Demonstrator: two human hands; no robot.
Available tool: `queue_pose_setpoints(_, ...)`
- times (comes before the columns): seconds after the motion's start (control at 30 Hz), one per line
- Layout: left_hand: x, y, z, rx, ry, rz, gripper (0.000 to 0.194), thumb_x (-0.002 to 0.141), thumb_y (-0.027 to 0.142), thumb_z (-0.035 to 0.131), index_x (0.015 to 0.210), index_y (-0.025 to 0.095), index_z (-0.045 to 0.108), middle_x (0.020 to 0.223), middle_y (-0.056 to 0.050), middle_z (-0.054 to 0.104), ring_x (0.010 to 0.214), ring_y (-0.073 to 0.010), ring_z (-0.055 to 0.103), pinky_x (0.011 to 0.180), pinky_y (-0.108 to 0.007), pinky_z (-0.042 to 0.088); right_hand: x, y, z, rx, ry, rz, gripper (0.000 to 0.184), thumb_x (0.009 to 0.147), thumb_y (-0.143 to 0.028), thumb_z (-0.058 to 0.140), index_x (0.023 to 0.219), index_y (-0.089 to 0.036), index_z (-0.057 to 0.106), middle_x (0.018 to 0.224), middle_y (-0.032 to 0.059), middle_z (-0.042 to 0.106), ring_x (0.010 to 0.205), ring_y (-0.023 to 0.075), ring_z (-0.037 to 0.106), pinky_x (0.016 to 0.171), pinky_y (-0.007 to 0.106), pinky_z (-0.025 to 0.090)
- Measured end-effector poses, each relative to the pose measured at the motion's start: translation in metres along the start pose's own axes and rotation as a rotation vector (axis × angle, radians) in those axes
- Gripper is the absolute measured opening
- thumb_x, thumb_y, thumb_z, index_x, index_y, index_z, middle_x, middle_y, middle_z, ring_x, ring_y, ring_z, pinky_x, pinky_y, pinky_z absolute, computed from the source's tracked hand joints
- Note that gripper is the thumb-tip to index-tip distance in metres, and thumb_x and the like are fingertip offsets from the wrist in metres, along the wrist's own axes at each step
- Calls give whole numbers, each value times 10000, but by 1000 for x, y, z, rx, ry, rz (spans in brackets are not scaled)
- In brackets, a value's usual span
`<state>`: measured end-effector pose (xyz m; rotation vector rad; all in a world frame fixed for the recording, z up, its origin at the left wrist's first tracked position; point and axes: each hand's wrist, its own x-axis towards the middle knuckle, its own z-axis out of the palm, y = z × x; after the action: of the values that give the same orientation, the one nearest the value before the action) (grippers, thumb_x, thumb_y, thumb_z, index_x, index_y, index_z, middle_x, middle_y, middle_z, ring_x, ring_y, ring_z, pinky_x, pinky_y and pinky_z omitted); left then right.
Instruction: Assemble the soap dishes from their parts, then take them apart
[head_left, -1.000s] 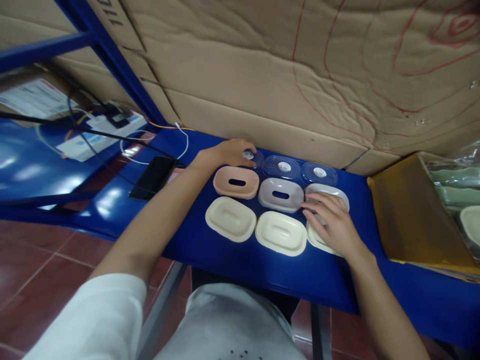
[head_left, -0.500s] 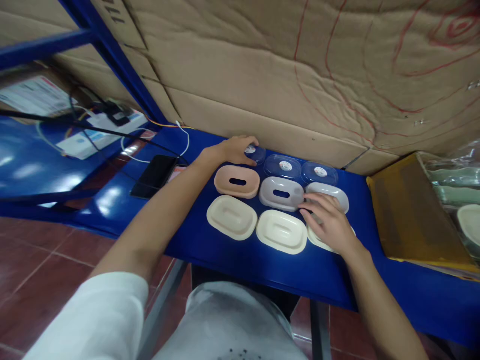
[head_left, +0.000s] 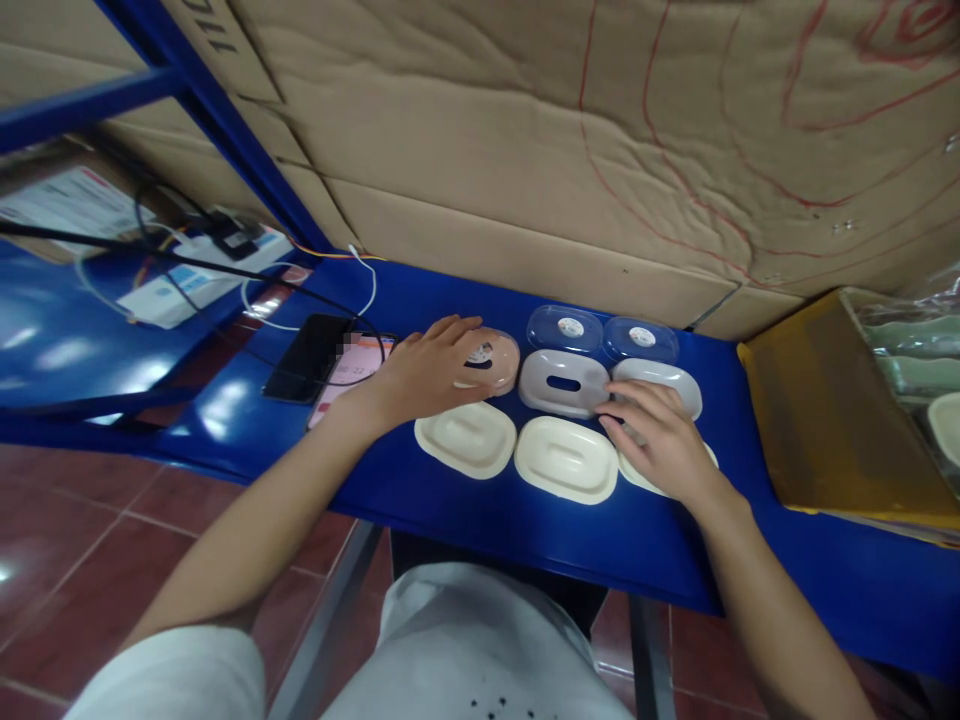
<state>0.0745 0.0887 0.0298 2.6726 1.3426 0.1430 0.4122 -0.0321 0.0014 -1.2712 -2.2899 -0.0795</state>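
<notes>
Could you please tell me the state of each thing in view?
Peach dish: clear lid over it, seating unclear; left hand on lid
Grey dish: uncovered
White dish: uncovered, partly behind right hand
Two other clear lids: off the dishes
Cream trays: lying flat
Phone: screen lit
Black device: no lit screen
Cardboard box: open

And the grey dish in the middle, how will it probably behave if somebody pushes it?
The grey dish would probably keep its shape, as its moulded walls look stiff. Its low, oblong form suggests that it would slide rather than roll on the smooth blue table. It may be light, since the walls look thin.
</notes>
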Motion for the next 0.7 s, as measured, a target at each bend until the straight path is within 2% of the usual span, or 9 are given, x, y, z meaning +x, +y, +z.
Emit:
queue_pose_setpoints(0.33,5,-1,3,14,-51,-25,682,1000,539,660,1598,265,478,1731,-138,411,1599,-413,389,1179,-679,475,0,-1,2,6,-24,4,160,1068,-232,620,1182,-233,733,1324,121,745,1238,324,692,1016,516,543)
queue_pose_setpoints(0.5,5,-4,12,-76,-59,-15,689,1020,532,626,1619,253,432,1778,-129,322,1672,-382,237,1210,-627,467,-1,-1,4,-3,-27,-6,156,1065,-231,627,1177,-229,735,1317,125,745,1225,327,700,1017,516,545)
queue_pose_setpoints(0.6,3,-3,15,-56,-42,-26,711,1034,542,616,1647,254,398,1800,-141,261,1675,-416,202,1247,-706,368,-1,0,4,-5,-27,-7,155,1061,-226,633,1179,-231,733,1326,123,741,1238,331,693,1015,518,545)
queue_pose_setpoints(0.7,-7,3,14,20,55,15,768,1028,539,650,1677,241,368,1812,-169,202,1672,-443,191,1288,-735,246,-1,1,3,-1,-26,-5,153,1056,-213,640,1181,-225,727,1329,125,738,1238,328,690,1022,521,543)
